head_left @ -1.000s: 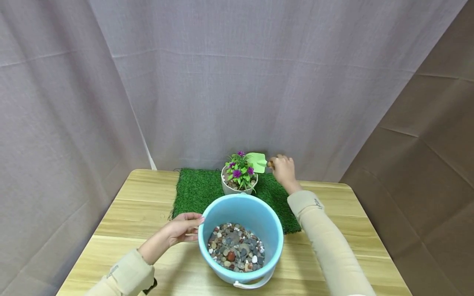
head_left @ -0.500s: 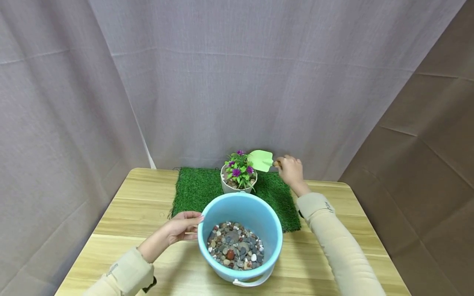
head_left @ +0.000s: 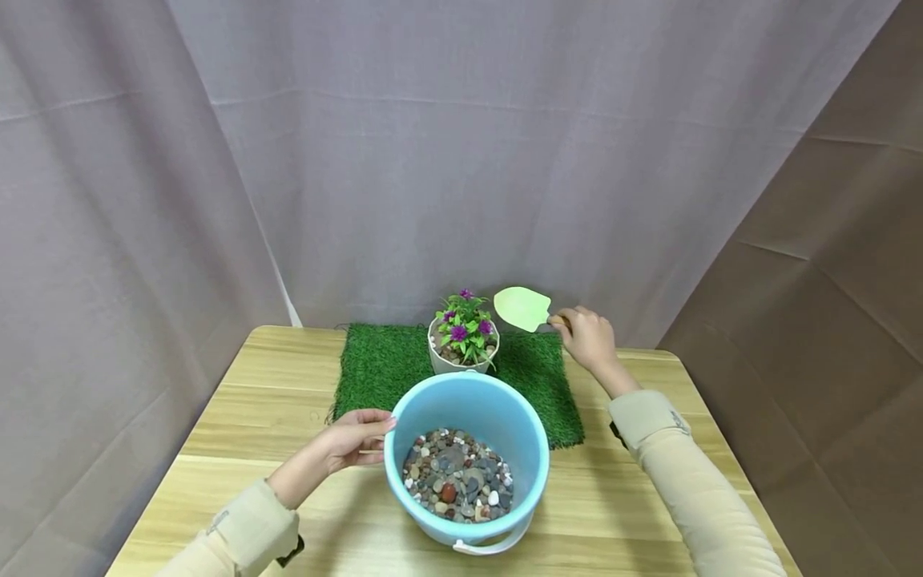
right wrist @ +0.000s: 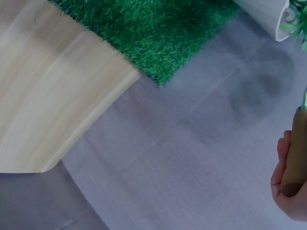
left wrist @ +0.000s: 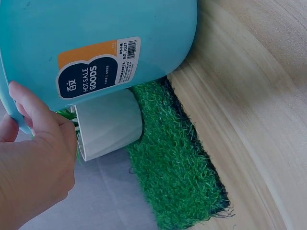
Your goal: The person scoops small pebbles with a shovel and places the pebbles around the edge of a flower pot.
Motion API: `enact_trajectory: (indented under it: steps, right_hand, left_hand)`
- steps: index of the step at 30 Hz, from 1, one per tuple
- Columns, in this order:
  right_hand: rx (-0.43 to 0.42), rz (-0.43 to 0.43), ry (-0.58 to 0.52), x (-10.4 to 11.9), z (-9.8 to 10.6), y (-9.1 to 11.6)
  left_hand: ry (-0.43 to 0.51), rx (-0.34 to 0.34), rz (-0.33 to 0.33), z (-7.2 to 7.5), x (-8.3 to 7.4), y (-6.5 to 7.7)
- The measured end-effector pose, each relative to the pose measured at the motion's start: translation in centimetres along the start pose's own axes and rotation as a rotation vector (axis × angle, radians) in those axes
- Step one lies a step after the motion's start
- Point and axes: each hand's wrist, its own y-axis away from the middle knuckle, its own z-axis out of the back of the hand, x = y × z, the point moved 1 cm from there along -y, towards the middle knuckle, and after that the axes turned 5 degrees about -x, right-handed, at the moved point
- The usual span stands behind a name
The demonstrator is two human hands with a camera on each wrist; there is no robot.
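Note:
My left hand [head_left: 353,441] pinches the left rim of a light blue bucket [head_left: 497,410], thumb and fingers on either side of the rim. Mixed pebbles [head_left: 457,481] cover the bucket's bottom. Out at the back right, my right hand [head_left: 591,343] grips the wooden handle of a light green garden trowel [head_left: 522,308]. Its blade points left, raised beside a potted plant [head_left: 465,327] with purple flowers, and no stones show on it. The plant's white pot [head_left: 445,365] has stones on top. In the right wrist view only the trowel's handle [right wrist: 297,148] shows clearly; most of the blade is cut off.
Pot and plant stand on a green artificial grass mat [head_left: 382,369], partly behind the bucket. A white bucket handle [head_left: 497,546] hangs at the front. Underneath is a wooden table [head_left: 238,433], with grey curtain [head_left: 461,176] close behind its back edge.
My right hand has moved right with the trowel, away from the plant. The blade has turned and now stands apart from the flowers. My left hand keeps its hold on the bucket rim.

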Motion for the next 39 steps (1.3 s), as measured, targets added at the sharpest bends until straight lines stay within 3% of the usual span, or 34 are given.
enact_trajectory:
  steps: [11,18,27,32,39]
  right_hand:
    - [-0.008,0.135,-0.065,3.0,2.0,1.9]
    - [0.009,0.267,-0.085,5.5,3.1,3.8]
    - [0.099,0.382,-0.101,9.2,3.8,6.0]
    - [0.164,0.489,-0.100,11.0,3.8,7.0]
    - [0.263,0.625,0.024,12.7,3.4,7.8]
  left_hand:
    - [0.005,0.008,0.015,0.2,-0.1,0.2]
    - [0.016,0.013,0.016,0.0,-0.2,0.1]
    - [0.010,0.013,0.016,-0.1,0.0,0.0]
    - [0.009,-0.001,0.018,0.0,0.1,0.1]
    - [0.019,0.020,0.004,-0.1,-0.2,0.2]
